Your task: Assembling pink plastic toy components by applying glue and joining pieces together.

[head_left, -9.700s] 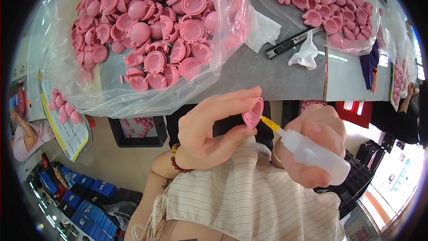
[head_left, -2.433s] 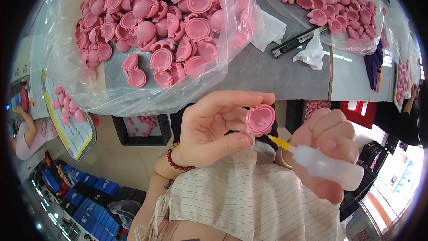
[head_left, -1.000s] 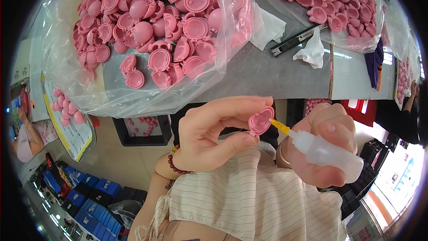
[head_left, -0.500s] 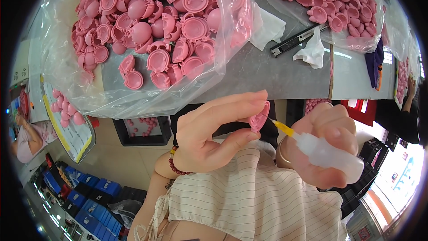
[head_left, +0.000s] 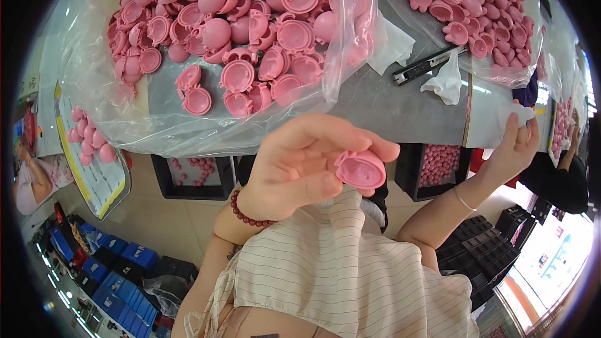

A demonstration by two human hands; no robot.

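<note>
The left hand (head_left: pixel 307 166) pinches 1 pink shell (head_left: pixel 361 170), while the right hand (head_left: pixel 514 149), well apart, grasps a translucent yellow-tipped bottle (head_left: pixel 514 114).

Workshop, seemingly a factory's: heaped pink parts (head_left: pixel 216 32) at eleven o'clock and two, blue bins (head_left: pixel 138 253) at eight, co-workers (head_left: pixel 28 195) at nine and three.
</note>
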